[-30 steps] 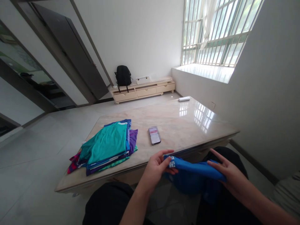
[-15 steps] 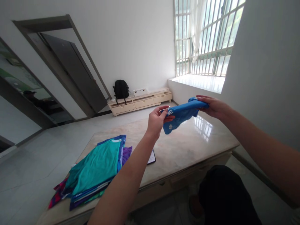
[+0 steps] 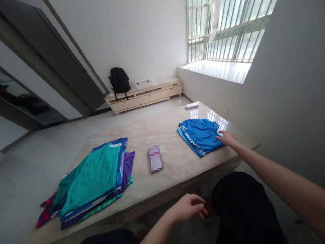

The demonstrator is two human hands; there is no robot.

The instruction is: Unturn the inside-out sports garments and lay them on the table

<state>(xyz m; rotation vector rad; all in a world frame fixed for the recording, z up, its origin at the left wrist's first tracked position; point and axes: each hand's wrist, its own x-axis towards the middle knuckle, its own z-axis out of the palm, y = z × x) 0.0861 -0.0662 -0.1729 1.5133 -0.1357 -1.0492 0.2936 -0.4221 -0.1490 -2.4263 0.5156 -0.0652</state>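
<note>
Marble tabletop (image 3: 162,130), mid-right: a blue sports garment (image 3: 199,135) is flanked at its right edge by the nearer right hand (image 3: 227,138), fingers parted; the left hand (image 3: 188,206) is held empty, half-curled.

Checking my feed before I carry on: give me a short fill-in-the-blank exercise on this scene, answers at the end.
1. The hand nearest the blue garment is the person's ____ one.
2. The phone lies ____ the garment pile and the blue garment.
3. The backpack on the low cabinet is colored ____.
4. The year printed on the blue garment reads ____.
Missing words: right; between; black; 2024.
</note>
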